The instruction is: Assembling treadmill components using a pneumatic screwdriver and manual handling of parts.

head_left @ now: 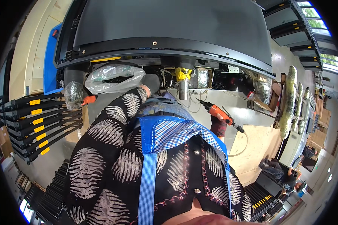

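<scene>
My right hand (218,126), in a dark red and black glove, grips an orange-red air screwdriver (218,113). The bit points up and left, toward the workbench. A hose (246,140) trails from the back end of the tool. My left arm stretches forward, and my left hand (152,81), in a dark glove, reaches to the parts trays under the bench edge; its fingers are hidden. Just left of it lies a clear plastic bag (114,78). Above both hands, a large dark grey metal panel (169,26) with screws along its near edge rests on the bench.
A metal tube wrapped in yellow tape (183,84) juts from the bench. Stacked black rails with yellow tabs (35,122) stand at left, near another orange tool (89,99). A plastic-wrapped roll (289,101) is at right. Another person (289,180) sits at the lower right.
</scene>
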Available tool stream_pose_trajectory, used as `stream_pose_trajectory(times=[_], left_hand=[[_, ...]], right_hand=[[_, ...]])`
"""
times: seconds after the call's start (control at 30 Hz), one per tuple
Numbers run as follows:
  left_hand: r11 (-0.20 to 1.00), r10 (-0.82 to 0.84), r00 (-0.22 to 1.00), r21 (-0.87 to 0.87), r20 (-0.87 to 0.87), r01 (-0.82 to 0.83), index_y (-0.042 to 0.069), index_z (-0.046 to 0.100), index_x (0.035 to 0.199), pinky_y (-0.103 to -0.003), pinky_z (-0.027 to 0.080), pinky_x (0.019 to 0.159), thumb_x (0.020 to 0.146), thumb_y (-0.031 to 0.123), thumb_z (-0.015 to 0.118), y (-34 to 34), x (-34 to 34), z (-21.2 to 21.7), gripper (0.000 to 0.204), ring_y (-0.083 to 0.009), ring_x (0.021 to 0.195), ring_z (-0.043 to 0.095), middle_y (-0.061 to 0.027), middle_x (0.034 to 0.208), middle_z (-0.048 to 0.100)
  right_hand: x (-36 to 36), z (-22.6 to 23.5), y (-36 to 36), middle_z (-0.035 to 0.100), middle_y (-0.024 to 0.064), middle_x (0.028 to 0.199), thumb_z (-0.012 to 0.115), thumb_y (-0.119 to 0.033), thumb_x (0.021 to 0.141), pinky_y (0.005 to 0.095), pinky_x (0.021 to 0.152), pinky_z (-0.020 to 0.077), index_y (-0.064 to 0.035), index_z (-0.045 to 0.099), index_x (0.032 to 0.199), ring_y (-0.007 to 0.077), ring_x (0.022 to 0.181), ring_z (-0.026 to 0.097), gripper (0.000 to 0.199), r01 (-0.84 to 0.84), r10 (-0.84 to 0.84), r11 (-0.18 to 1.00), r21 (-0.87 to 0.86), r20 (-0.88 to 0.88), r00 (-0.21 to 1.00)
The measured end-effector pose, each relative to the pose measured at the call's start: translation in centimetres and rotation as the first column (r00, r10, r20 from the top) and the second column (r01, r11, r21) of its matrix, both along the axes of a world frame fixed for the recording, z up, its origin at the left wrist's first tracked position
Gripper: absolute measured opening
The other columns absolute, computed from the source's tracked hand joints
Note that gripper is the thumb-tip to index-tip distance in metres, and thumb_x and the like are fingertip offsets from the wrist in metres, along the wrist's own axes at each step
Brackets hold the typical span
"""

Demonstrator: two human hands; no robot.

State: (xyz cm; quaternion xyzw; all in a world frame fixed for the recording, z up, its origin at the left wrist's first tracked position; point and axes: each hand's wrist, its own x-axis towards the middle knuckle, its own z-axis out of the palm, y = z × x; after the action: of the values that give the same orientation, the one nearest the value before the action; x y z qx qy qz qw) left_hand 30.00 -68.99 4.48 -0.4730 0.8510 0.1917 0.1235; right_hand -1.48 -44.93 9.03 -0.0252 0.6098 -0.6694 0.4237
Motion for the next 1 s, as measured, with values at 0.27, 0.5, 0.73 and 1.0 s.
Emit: stream_pose_trajectory(times=[0.27,0.5,0.73,1.0], left_hand=[[0.92,0.391,0.913,0.073,-0.119,-0.385,0.011,0.071,0.073,-0.042,0.052,0.062,0.078,0.018,0.055,0.1,-2.3,-0.7,0.019,-0.0295,0.078,0.067,-0.0131,0.079,0.068],[0.991,0.03,0.998,0.135,-0.056,-0.022,0.008,0.069,0.077,-0.04,0.051,0.065,0.079,0.021,0.056,-1.4,-1.1,-0.1,0.019,-0.0292,0.08,0.066,-0.0167,0.082,0.067],[0.227,0.923,0.313,0.973,-0.225,0.031,0.01,0.061,0.107,-0.024,0.048,0.067,0.087,0.023,0.059,-0.9,1.2,8.0,0.024,-0.0119,0.069,0.058,-0.0035,0.085,0.062],[0.189,0.979,-0.028,0.858,-0.2,0.477,0.011,0.052,0.103,-0.016,0.042,0.059,0.091,0.025,0.06,1.9,2.5,19.3,0.02,-0.0029,0.067,0.05,0.0019,0.09,0.055]], right_hand=[[-0.4,2.0,1.6,0.06,0.0148,0.109,0.069,-0.013,0.071,0.0407,0.095,0.0479,0.0026,0.052,0.113,0.0296,0.102,0.059,0.048,-0.069,0.069,0.997,0.022,-0.009,0.998],[-0.4,7.7,-1.4,0.055,0.0143,0.116,0.073,-0.021,0.069,0.042,0.093,0.0477,-0.0008,0.048,0.117,0.0286,0.105,0.057,0.058,-0.075,0.053,0.994,-0.083,-0.234,0.971],[-1.8,17.2,-8.9,0.055,0.0122,0.116,0.071,-0.034,0.071,0.0463,0.098,0.0409,-0.0027,0.051,0.115,0.0315,0.105,0.056,0.057,-0.242,-0.04,0.835,-0.494,-0.494,0.868],[8.8,27.0,-18.3,0.054,0.0171,0.116,0.07,-0.019,0.071,0.0529,0.094,0.0405,-0.0107,0.049,0.117,0.0317,0.107,0.054,0.052,-0.448,0.235,0.109,-0.887,-0.415,0.879]])
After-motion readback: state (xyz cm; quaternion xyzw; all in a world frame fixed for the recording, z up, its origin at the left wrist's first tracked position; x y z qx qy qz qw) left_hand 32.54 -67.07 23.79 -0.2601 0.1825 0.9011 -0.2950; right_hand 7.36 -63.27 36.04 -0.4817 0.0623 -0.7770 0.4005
